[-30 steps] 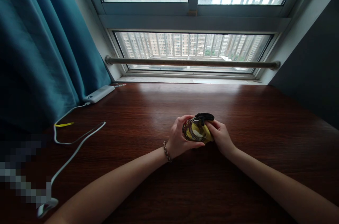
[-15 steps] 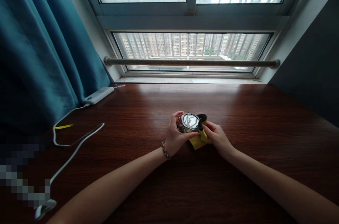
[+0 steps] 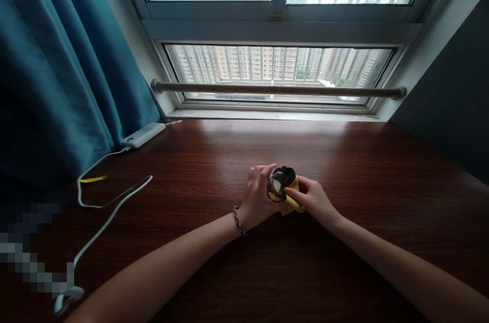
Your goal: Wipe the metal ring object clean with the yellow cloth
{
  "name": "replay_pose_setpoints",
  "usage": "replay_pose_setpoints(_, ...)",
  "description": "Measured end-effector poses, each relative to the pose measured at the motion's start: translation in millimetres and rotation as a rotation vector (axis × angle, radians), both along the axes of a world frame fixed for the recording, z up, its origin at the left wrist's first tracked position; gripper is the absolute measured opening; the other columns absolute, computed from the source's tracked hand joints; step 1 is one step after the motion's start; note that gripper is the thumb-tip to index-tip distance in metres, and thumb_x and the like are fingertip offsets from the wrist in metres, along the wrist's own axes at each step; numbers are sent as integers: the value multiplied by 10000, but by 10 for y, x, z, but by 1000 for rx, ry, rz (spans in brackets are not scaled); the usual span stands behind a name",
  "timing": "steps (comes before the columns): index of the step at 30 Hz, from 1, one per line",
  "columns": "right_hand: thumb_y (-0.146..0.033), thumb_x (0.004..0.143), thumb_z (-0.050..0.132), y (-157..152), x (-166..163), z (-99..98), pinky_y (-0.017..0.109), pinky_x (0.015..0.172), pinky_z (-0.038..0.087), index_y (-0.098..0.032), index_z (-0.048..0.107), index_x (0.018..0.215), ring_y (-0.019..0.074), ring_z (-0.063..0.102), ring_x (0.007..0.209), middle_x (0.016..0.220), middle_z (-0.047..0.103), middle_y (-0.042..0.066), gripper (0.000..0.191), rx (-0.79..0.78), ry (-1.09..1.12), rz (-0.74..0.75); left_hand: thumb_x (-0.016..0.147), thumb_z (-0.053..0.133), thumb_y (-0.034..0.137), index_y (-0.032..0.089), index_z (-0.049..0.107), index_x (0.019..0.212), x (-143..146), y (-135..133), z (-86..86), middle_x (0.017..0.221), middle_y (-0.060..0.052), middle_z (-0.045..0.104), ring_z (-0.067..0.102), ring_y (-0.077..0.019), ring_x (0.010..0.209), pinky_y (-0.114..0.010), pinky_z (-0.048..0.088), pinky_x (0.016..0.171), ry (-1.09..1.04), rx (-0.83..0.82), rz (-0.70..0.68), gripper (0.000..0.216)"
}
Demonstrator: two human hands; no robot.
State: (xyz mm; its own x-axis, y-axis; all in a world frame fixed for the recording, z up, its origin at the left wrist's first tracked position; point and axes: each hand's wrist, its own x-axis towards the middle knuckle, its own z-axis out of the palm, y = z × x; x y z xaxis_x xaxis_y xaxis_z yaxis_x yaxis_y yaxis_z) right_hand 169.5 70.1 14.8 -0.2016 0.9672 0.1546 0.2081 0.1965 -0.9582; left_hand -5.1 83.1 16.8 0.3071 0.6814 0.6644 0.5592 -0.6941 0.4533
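Observation:
Over the middle of the dark wooden table [image 3: 344,170], my left hand [image 3: 256,195] is wrapped round a small clear glass cup [image 3: 277,184] with a black handle at its top. The cup is tilted, its mouth facing me. My right hand [image 3: 315,199] presses a yellow cloth [image 3: 293,196] against the cup's right side and underside, fingers closed on the cloth. A bead bracelet sits on my left wrist.
A white power bank [image 3: 143,135] lies at the table's far left by the teal curtain [image 3: 57,68], with a white cable [image 3: 110,206] looping toward the near left edge. A metal rail [image 3: 275,89] runs across the window behind.
The cup has been turned in my hands: half a second ago its mouth faced up, now it tips toward me. The yellow cloth has moved with my right hand round its side.

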Motion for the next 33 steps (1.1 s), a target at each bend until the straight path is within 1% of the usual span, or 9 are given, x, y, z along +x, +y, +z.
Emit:
replay_pose_setpoints(4,-454,721,654,37,19,-37,249,568,410,-88,625,800,189,539,678,785,607,73,376,-142,190,-68,537,733,544,191,352,1189,-7,20,0,1079,-90,474,436,-241,969,-403,400,848,-68,-73,-24,834)
replay_pose_setpoints(8,-492,721,644,45,12,-55,246,555,409,-81,616,780,176,534,648,774,604,88,415,-206,295,-121,543,741,520,181,425,1135,-13,19,30,1069,-86,512,456,-243,987,-408,399,875,-84,-45,-56,752)
replay_pose_setpoints(10,-497,719,649,39,3,-50,247,558,412,-81,607,780,169,529,636,759,596,88,423,-252,366,-139,536,756,493,181,432,1141,-20,19,35,1083,-86,514,466,-240,998,-401,406,884,-129,-69,-70,754)
replay_pose_setpoints(14,-505,724,648,28,-6,-36,228,537,397,-84,597,792,143,505,611,744,581,82,428,-315,493,-119,551,772,422,185,395,1198,-34,29,-5,1131,-98,495,489,-239,1016,-397,413,908,-268,-215,-142,785)
replay_pose_setpoints(20,-515,741,629,33,11,-18,223,554,413,-95,583,828,143,517,637,747,575,76,431,-346,532,-59,558,783,357,194,317,1219,1,49,-101,1196,-118,458,471,-249,1091,-409,377,974,-376,-383,-273,825)
replay_pose_setpoints(24,-484,721,664,25,1,7,211,542,408,-100,548,829,128,504,612,727,566,60,416,-326,574,-100,496,801,409,202,250,1251,39,32,-92,1173,-115,425,469,-244,1057,-412,401,942,-274,-395,-279,957)
replay_pose_setpoints(27,-472,754,637,9,-18,4,211,560,407,-102,520,843,119,493,624,757,560,56,398,-287,561,-74,465,801,443,200,298,1260,50,18,-45,1169,-106,354,447,-227,1035,-373,430,905,-151,-350,-290,971)
replay_pose_setpoints(29,-459,770,624,4,-24,-16,215,594,412,-102,525,885,125,497,669,799,559,57,388,-226,485,-36,478,793,447,189,357,1224,48,22,-20,1130,-92,358,447,-213,1009,-350,441,883,-146,-347,-259,902)
replay_pose_setpoints(33,-359,719,696,-8,-32,-53,212,656,416,-118,539,977,140,495,757,871,570,47,386,-45,227,45,505,788,388,180,413,1173,38,68,-22,1061,-74,414,483,-195,929,-337,457,827,-227,-371,-183,793)
